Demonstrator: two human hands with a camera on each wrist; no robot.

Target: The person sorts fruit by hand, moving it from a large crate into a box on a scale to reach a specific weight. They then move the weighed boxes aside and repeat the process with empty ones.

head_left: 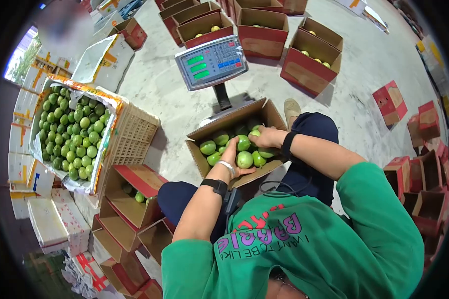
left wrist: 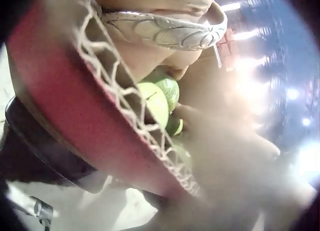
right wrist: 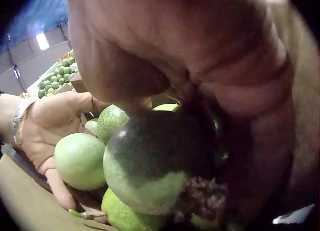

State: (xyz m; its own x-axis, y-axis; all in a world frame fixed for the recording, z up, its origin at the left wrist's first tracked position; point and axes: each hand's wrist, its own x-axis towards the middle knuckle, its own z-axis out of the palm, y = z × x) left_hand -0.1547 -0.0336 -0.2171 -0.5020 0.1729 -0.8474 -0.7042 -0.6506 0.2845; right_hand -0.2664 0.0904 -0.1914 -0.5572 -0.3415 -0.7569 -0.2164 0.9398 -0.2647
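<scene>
An open cardboard box [head_left: 204, 163] of round green fruit [head_left: 245, 159] stands between the person's knees. Inside it, the left hand [head_left: 230, 160] has its palm turned toward the fruit and its fingers extended; in the right wrist view this hand [right wrist: 55, 126] lies beside a pale green fruit [right wrist: 80, 161]. The right hand [head_left: 270, 137] reaches in from the other side, its fingers curled down round a green fruit [right wrist: 145, 161] partly in shadow under the palm. The left wrist view shows the box's red outer wall [left wrist: 75, 101] and corrugated edge, with the left fingers mostly hidden.
A scale display [head_left: 212, 62] rises on a post beyond the box. To the left stands a crate [head_left: 134, 132] heaped with green fruit, above open cartons [head_left: 119, 212]. More cartons holding fruit [head_left: 312, 62] stand on the floor ahead, and several red boxes [head_left: 390, 103] are at the right.
</scene>
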